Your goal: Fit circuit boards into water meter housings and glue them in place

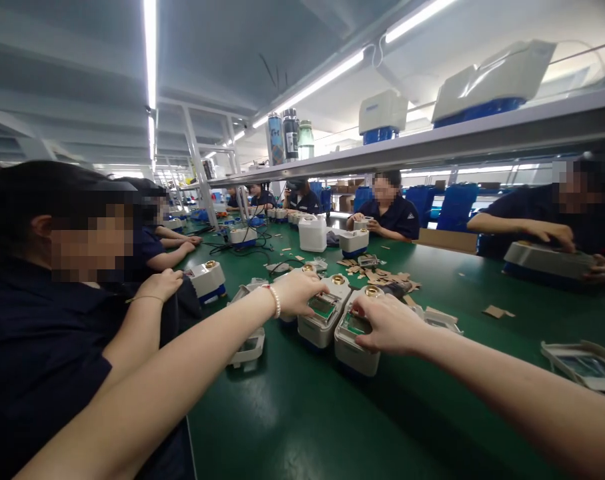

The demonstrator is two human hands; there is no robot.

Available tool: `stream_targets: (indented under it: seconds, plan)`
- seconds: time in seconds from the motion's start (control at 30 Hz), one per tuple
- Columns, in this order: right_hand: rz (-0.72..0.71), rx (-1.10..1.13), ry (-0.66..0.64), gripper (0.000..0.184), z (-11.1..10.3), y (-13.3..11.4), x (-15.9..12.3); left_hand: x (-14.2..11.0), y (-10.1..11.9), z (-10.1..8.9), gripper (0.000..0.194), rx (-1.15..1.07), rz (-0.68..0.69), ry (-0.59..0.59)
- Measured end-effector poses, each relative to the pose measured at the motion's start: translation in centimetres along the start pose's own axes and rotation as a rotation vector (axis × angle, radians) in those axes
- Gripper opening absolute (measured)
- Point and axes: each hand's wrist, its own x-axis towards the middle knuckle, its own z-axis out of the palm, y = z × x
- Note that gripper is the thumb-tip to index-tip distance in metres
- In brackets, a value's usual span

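Observation:
Two off-white and blue device housings stand side by side on the green table, each with a brass ring on top and a green circuit board in its open face. My left hand (302, 293), wearing a beaded bracelet, reaches over the left housing (318, 333), fingers curled at its opening beside the board. My right hand (389, 323) grips the right housing (356, 357), thumb and fingers apart across its open face. Whether either hand also pinches a small part is hidden. Another housing is partly hidden behind my left hand.
Off-white cover frames (252, 350) lie left of the housings, another (585, 367) at far right. Cardboard scraps (382, 277) and a white jug (312, 233) lie beyond. A co-worker (42, 333) sits close on the left; others work across the table. An overhead shelf (432, 147) holds bottles and housings.

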Motion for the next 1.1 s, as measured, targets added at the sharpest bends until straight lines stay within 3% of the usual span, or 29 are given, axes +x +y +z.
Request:
stream_targets:
  seconds: [0.2,0.43,0.73,0.93,1.1]
  plan:
    - [0.057,0.123,-0.033,0.038,-0.8,0.5,0.4,2.0,0.4,-0.6,0.066,0.013,0.043,-0.163]
    - [0.083,0.377,-0.09,0.046,-1.8,2.8,0.8,3.1,-0.5,-2.4,0.062,-0.133,-0.071,-0.323]
    - [0.091,0.589,-0.11,0.049,-1.3,3.8,1.2,4.7,-1.3,-4.4,0.053,-0.349,-0.209,-0.559]
    - [0.078,0.596,-0.092,0.044,-1.0,4.4,0.9,5.2,-1.3,-4.2,0.058,-0.355,-0.191,-0.573]
    - [0.059,0.421,0.02,0.043,-0.4,2.7,0.3,4.5,-0.9,-3.5,0.063,-0.203,-0.126,-0.466]
